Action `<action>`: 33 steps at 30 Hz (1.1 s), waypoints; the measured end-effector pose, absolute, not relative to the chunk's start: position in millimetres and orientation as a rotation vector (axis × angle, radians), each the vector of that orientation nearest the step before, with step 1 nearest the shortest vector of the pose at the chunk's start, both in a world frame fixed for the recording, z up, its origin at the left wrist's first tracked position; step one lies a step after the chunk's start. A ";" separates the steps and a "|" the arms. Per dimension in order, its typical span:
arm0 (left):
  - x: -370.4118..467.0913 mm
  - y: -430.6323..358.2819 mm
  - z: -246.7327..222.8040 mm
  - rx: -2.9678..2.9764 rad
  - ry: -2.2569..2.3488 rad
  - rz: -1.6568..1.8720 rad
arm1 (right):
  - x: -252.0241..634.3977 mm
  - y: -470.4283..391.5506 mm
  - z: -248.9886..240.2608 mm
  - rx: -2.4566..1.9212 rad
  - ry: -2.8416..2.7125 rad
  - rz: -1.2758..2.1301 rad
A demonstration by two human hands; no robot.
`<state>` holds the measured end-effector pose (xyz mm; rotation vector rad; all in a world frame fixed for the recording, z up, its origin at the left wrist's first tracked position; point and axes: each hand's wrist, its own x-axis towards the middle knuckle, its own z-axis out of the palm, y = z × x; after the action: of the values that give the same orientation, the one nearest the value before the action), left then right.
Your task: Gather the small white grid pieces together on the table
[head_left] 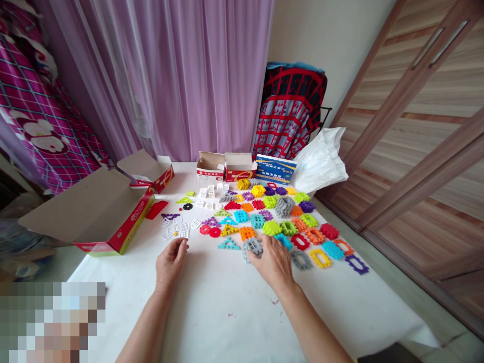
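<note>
Many coloured plastic building pieces lie on a white-covered table (227,312). My right hand (274,259) reaches onto a stack of grey square pieces (252,247), its thumb and fingers around the near side. Close by are an orange piece (247,233), a grey frame (301,260) and a cyan triangle (229,244). My left hand (172,259) rests on the table with its fingers curled together; whether anything small is inside is hidden. Just beyond it lie white window-like pieces (183,227).
A large open box (130,222) stands at the left, with a smaller open box (164,174) behind it. Along the back are two small red boxes (239,174), a blue box (275,170) and a white bag (323,159).
</note>
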<state>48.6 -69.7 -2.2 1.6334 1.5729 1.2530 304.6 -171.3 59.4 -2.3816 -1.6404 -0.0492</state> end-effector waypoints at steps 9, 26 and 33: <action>48.3 -70.0 -0.4 1.676 1.613 1.244 | 302.1 -172.3 60.5 -2.398 -1.645 -0.088; 19.0 -21.5 10.1 1.120 1.560 1.612 | 259.7 -49.3 112.2 -1.891 -2.340 0.187; 17.9 20.6 7.8 0.997 1.545 1.749 | 209.7 5.5 79.6 -1.942 -2.483 0.146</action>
<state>17.9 20.6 7.8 0.9971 1.5454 1.7486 209.7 5.5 79.6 -1.9416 -2.4834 0.1462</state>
